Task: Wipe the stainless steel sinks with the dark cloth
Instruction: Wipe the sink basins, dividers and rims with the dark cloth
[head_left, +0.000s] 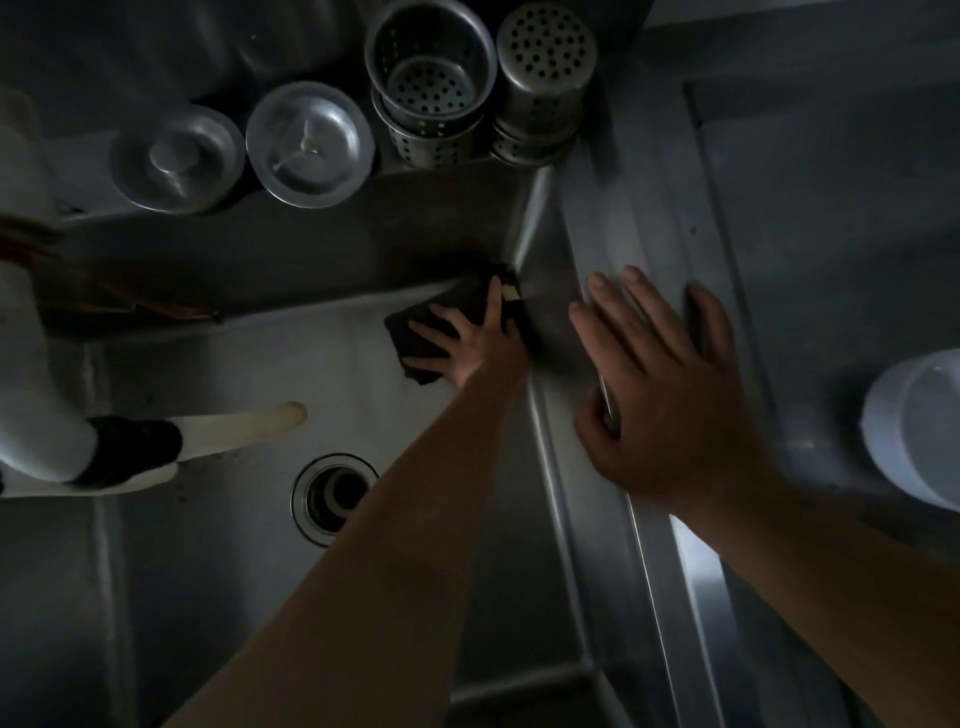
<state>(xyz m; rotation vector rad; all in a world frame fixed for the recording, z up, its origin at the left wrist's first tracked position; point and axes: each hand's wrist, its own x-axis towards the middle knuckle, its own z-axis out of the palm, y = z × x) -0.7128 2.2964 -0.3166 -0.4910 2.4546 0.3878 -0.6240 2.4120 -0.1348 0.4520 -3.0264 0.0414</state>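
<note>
The stainless steel sink (218, 545) fills the view from above, dimly lit. The dark cloth (441, 322) lies on the basin floor in the far right corner, where floor meets walls. My left hand (470, 343) reaches down into the basin and presses on the cloth with spread, straight fingers. My right hand (665, 379) rests palm down on the sink's right rim (691, 561), fingers straight and thumb over the inner edge. Part of the cloth is hidden under my left hand.
A round drain (332, 499) opens in the basin floor. A white spout with a black band (208, 431) juts in from the left. Two perforated steel baskets (431, 73) (545, 73) and two steel lids (176, 156) (309, 145) sit behind. A white container (919, 426) stands right.
</note>
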